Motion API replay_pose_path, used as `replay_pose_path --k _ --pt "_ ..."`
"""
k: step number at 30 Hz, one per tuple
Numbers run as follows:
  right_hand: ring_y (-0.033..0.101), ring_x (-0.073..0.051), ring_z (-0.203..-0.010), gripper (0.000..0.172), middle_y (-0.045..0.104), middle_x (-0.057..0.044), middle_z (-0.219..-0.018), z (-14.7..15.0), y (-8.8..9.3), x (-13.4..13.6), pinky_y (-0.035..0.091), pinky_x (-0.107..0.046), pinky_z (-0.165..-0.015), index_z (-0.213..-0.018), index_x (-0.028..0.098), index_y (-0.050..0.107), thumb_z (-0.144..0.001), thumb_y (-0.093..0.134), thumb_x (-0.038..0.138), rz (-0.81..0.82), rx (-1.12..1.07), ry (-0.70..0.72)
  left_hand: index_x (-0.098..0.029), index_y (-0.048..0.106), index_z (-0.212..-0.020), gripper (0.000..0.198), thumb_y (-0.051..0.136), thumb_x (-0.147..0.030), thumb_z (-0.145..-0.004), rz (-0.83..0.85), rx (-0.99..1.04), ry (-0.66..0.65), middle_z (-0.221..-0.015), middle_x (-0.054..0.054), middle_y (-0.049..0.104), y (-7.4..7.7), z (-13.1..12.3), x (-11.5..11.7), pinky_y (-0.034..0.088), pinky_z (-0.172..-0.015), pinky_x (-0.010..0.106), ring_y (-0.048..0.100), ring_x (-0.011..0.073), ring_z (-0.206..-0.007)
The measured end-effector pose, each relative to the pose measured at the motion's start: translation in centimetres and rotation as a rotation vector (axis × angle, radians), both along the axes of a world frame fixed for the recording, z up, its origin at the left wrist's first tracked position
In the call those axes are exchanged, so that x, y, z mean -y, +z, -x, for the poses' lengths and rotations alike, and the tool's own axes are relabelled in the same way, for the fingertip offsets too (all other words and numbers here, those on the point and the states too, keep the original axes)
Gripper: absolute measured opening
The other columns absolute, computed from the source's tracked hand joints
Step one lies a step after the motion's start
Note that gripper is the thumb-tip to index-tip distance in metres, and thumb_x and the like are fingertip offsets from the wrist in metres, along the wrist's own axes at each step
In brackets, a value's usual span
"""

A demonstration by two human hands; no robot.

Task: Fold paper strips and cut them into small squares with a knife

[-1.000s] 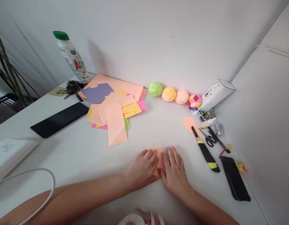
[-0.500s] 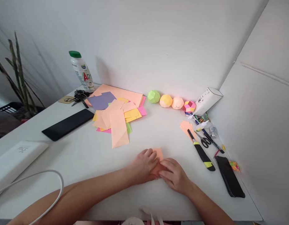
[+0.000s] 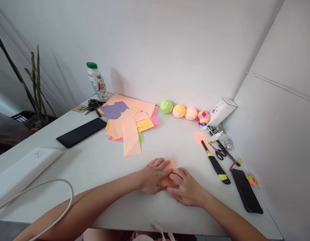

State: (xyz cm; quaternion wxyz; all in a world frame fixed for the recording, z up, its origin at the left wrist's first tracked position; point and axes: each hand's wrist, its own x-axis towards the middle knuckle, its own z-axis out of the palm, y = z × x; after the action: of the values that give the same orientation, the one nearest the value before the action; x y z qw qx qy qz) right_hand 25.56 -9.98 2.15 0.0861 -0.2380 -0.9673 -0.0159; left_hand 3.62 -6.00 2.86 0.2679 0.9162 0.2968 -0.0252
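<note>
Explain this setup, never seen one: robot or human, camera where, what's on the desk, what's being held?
No robot here: these are a person's bare hands. One camera, worn on the head, looks forward and down.

The left hand lies on a small piece of peach paper; the right hand has curled fingers at its edge, though whether they pinch it isn't clear.

On the white desk, a pile of coloured paper and a bottle are farther back on the left. Four faceted balls line the wall. A black-and-yellow cutter and scissors lie on the right.
</note>
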Motion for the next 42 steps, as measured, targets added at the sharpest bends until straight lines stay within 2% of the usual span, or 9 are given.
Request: replay_pose_path --k 7,11,17,21,24,28,33,38,42 --pt "0.044 -0.025 -0.107 0.022 0.054 -0.01 -0.109 -0.8 0.6 -0.4 0.04 -0.041 -0.085 -0.108 0.028 0.058 -0.087 0.055 0.031 -0.028 0.104 0.027 -0.025 0.026 -0.146 0.072 0.053 -0.04 -0.08 0.031 -0.001 0.005 -0.154 0.014 0.016 -0.2 0.1 -0.1 0.019 -0.107 0.056 0.01 0.0385 -0.14" --pt "0.047 -0.022 -0.096 0.02 0.054 -0.008 -0.098 -1.7 0.8 -0.3 0.041 -0.04 -0.082 -0.105 0.026 0.058 -0.085 0.054 0.022 -0.023 0.125 0.011 -0.021 0.027 -0.146 0.073 0.052 -0.04 -0.079 0.031 -0.016 -0.001 -0.154 0.015 0.014 -0.2 0.1 -0.1 0.018 -0.108 0.055 0.009 0.0382 -0.14" --pt "0.047 -0.022 -0.098 0.028 0.053 -0.008 -0.097 -3.3 1.4 0.0 0.044 -0.04 -0.081 -0.104 0.025 0.058 -0.081 0.051 0.011 -0.052 0.102 -0.03 -0.019 0.026 -0.146 0.074 0.05 -0.042 -0.08 0.037 -0.032 -0.016 -0.154 0.017 0.015 0.0 0.1 -0.2 0.017 -0.109 0.054 0.008 0.0374 -0.14" --pt "0.049 -0.023 -0.1 0.014 0.055 -0.008 -0.096 -4.1 1.1 -0.2 0.046 -0.04 -0.082 -0.09 0.022 0.06 -0.083 0.052 0.013 -0.062 0.032 -0.029 -0.019 0.028 -0.146 0.074 0.051 -0.044 -0.08 0.03 -0.035 -0.012 -0.154 0.015 0.017 0.2 0.1 -0.3 0.017 -0.109 0.054 0.009 0.038 -0.14" --pt "0.053 -0.023 -0.098 0.009 0.059 -0.01 -0.094 -3.5 0.7 -0.3 0.05 -0.039 -0.079 -0.089 0.019 0.06 -0.085 0.052 0.02 -0.073 -0.054 -0.024 -0.02 0.029 -0.145 0.075 0.053 -0.045 -0.079 0.014 -0.021 -0.013 -0.153 0.015 0.019 0.1 0.2 -0.3 0.019 -0.108 0.054 0.012 0.0379 -0.139" --pt "0.052 -0.027 -0.111 0.021 0.06 -0.017 -0.111 -1.2 0.8 -0.5 0.053 -0.038 -0.078 -0.103 0.012 0.059 -0.085 0.049 0.017 -0.089 -0.061 0.013 -0.024 0.032 -0.143 0.078 0.057 -0.051 -0.075 -0.02 0.054 -0.007 -0.15 0.016 0.024 -0.4 0.2 -0.1 0.021 -0.107 0.054 0.018 0.0385 -0.137" --pt "0.055 -0.027 -0.11 0.015 0.063 -0.016 -0.107 0.6 1.1 -0.7 0.055 -0.034 -0.072 -0.085 0.013 0.061 -0.084 0.046 0.011 -0.063 -0.006 -0.016 -0.024 0.04 -0.136 0.076 0.061 -0.057 -0.071 -0.084 0.128 0.026 -0.144 0.014 0.034 -1.3 0.2 0.0 0.026 -0.105 0.053 0.026 0.0386 -0.131" --pt "0.058 -0.026 -0.106 0.015 0.061 -0.018 -0.116 0.2 0.2 -0.6 0.055 -0.033 -0.068 -0.085 0.014 0.06 -0.083 0.045 0.011 -0.074 -0.061 -0.045 -0.026 0.04 -0.136 0.074 0.061 -0.055 -0.072 -0.143 0.182 0.045 -0.141 0.013 0.037 -1.7 0.2 0.1 0.028 -0.103 0.052 0.031 0.0376 -0.126" --pt "0.063 -0.021 -0.091 0.017 0.068 -0.011 -0.096 0.1 -0.2 -0.8 0.053 -0.031 -0.067 -0.083 0.017 0.06 -0.084 0.044 0.01 0.007 -0.177 -0.062 -0.02 0.053 -0.116 0.054 0.062 -0.05 -0.072 -0.247 0.238 0.075 -0.127 0.012 0.049 -1.9 0.1 0.3 0.032 -0.1 0.047 0.039 0.0342 -0.114"
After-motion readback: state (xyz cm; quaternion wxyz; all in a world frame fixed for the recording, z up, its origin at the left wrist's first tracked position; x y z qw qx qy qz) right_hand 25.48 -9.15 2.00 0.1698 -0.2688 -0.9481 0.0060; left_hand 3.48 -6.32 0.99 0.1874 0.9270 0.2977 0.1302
